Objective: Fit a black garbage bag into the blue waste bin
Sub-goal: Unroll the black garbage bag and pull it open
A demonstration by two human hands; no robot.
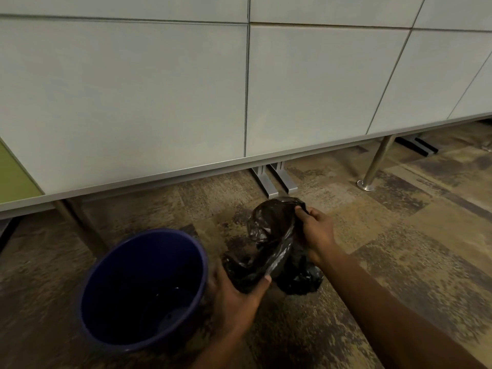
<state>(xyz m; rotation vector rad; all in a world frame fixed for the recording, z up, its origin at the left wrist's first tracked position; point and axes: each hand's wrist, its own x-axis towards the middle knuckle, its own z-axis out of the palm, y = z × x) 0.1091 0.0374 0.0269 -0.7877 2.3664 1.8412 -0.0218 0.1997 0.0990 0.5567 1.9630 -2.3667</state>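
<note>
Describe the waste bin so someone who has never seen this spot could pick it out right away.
Below the long run of pale partition panels, look down at the patterned brown carpet. The blue waste bin stands there, just left of the two hands working a crumpled black garbage bag. It is the only round, open-topped, deep blue thing around, and no bag lines its rim yet.

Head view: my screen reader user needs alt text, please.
Two bare hands, left hand and right hand, hold a crumpled black garbage bag beside an unlined blue waste bin on patterned carpet, below pale partition panels.
</note>
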